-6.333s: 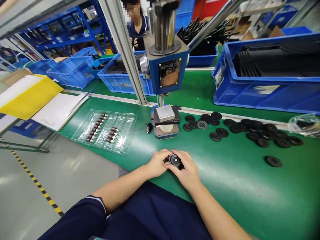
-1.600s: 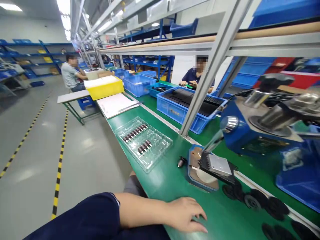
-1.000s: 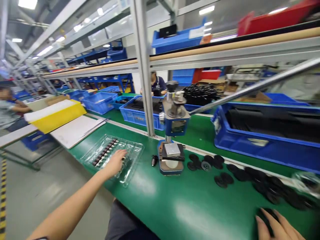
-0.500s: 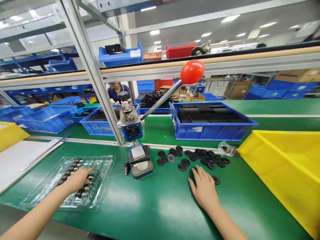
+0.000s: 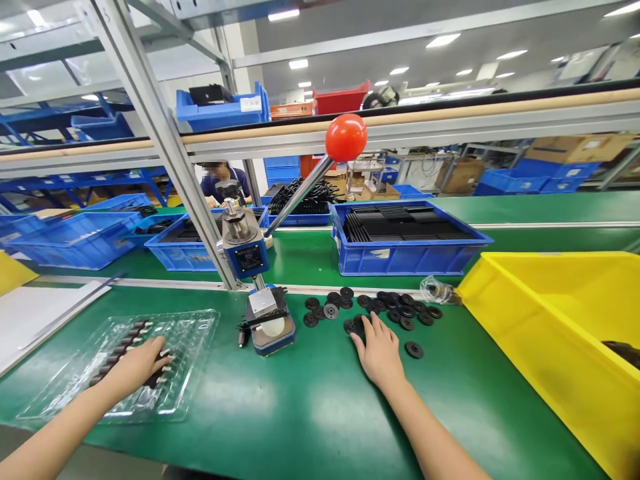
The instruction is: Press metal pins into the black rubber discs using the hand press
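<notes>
"Head camera: with the lever arbor press's base [image 5: 274, 343] as the clock's centre, what has just changed?"

"Mainly the right hand [image 5: 380, 350]. Half a second ago it lay short of a pair of black slotted discs; now, about three o'clock, its fingertips reach the farther-right one [image 5: 359, 325]."

"Pinching it?"

"Can't tell. The fingers are loosely spread, the thumb standing apart, and they cover part of the disc. Its partner [image 5: 349, 327] lies just beside it, towards the press."

"And the left hand [image 5: 137, 365]?"

"Much as it was, between eight and nine o'clock, fingers bent over the shorter row of dark cylindrical parts [image 5: 156, 379] in the clear blister tray [image 5: 193, 353]. Whether it pinches one is hidden. The longer row [image 5: 117, 352] lies just beyond."

"So what does the shift mean for the work?"

"Both hands are at loose parts now, one kind each side, so I'd judge this a picking-up stage. Neither is near the press's red ball knob [image 5: 347, 137], up towards one o'clock."

"Anything close to the base?"

"One dark cylindrical piece [image 5: 243, 339], just beside it at nine o'clock, untouched by either hand."
</notes>
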Motion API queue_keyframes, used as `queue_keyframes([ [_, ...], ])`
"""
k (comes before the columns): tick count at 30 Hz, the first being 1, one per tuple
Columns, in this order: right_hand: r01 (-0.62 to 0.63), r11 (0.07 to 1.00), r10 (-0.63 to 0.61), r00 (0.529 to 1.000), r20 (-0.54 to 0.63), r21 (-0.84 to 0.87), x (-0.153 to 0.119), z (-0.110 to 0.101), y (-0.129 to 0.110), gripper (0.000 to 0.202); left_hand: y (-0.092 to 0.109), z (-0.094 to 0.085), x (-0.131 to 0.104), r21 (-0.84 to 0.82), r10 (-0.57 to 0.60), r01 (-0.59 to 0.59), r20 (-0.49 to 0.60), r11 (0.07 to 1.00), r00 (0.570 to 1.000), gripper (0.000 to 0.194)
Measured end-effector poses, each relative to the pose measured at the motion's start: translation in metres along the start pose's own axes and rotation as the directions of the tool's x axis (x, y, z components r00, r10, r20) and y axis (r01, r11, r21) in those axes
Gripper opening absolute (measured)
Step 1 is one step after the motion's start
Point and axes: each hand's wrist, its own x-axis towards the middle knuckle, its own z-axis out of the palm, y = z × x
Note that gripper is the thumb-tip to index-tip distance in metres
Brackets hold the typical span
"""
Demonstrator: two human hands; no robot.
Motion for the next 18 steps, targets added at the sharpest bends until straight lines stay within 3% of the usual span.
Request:
queue_keyframes([
  [3, 0.022, 0.999, -0.022, 1.0, 0.002, 0.026, 0.001, 0.0, 0.0, 0.051, -0.002, -0.003, 0.001, 0.044, 0.002, -0.003, 0.02, 0.999, 1.0, 0.028],
  [9, -0.009, 0.994, 0.01, 1.0, -0.007, 0.109, -0.003, -0.004, 0.004, 0.036, 0.003, -0.019, 0.001, -0.041, -0.053, 0.058, 0.121, 0.997, 0.991, 0.028],
  [14, -0.076, 0.975, 0.079, 0.997, -0.009, 0.211, -0.002, -0.006, 0.004, 0.032, -0.003, -0.019, 0.002, -0.101, -0.115, 0.11, -0.045, 0.989, 0.992, 0.022],
  [18, -0.163, 0.928, 0.178, 0.984, -0.015, 0.336, 0.002, -0.004, 0.011, 0.037, 0.007, -0.027, 0.001, -0.313, -0.257, 0.205, -0.133, 0.927, 0.957, 0.037],
])
